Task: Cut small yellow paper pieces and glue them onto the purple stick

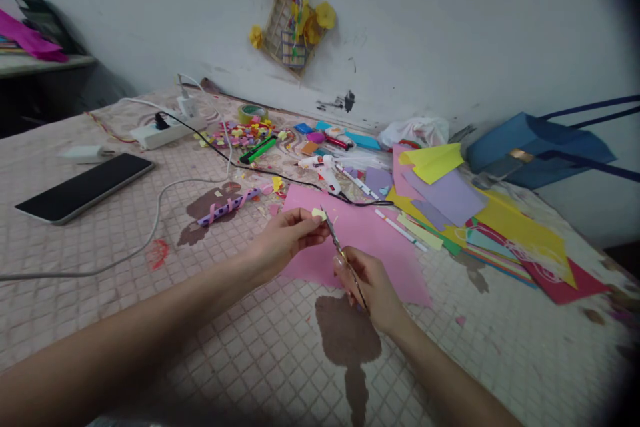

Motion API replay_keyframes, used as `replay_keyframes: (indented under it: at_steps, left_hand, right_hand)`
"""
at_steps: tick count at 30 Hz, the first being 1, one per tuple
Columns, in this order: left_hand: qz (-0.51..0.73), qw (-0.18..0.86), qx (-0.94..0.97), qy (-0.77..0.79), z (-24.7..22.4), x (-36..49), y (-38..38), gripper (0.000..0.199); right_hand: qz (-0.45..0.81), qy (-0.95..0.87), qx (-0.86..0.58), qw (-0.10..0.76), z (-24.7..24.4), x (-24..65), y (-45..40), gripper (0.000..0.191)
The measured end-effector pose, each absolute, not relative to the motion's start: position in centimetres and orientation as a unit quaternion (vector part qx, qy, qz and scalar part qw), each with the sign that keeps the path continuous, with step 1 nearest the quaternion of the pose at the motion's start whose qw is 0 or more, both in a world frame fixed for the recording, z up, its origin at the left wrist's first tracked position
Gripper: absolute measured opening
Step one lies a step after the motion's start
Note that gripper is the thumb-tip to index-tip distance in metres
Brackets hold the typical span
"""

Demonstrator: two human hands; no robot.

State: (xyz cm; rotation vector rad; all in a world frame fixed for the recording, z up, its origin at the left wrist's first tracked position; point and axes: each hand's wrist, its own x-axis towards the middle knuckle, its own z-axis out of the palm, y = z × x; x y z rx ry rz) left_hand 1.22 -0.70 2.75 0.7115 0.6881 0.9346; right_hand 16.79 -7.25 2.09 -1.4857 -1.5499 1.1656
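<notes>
Between the thumb and fingers of my left hand (295, 233) is a small pale yellow piece of paper (319, 214). My right hand (367, 280) is closed around the handles of a pair of scissors (336, 238), whose blades point up and left. The blade tips are at the edge of the yellow piece; whether they touch it I cannot tell. Beneath both hands lies a pink paper sheet (400, 267). To the left of it rests a purple paper stick (227, 207) wrapped with a pink strip.
A white glue gun (327, 173), a green cutter knife (259, 149) and paper scraps (240, 135) lie behind. Coloured sheets (445, 193) and a blue bag (540, 150) are at right. At left are a dark tablet (87, 187), a power strip (165, 133) and a white cable (157, 213).
</notes>
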Motion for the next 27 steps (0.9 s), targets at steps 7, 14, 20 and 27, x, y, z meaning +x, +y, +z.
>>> replay_keyframes:
  at_steps: [7, 14, 20, 27]
  left_hand:
    - [0.431, 0.78, 0.329, 0.312, 2.6, 1.21, -0.7, 0.014]
    - [0.432, 0.777, 0.328, 0.318, 2.76, 1.24, -0.71, 0.012]
    - [0.43, 0.778, 0.327, 0.321, 2.87, 1.26, -0.81, 0.012]
    - [0.433, 0.774, 0.338, 0.314, 2.75, 1.23, -0.75, 0.012]
  right_hand:
    - [0.44, -0.602, -0.57, 0.344, 1.94, 16.84, -7.19, 0.035]
    - [0.439, -0.603, -0.572, 0.342, 1.87, 16.88, -7.2, 0.034]
    - [0.435, -0.602, -0.576, 0.341, 1.85, 16.94, -7.25, 0.036]
    - [0.43, -0.602, -0.577, 0.346, 1.98, 16.93, -7.23, 0.033]
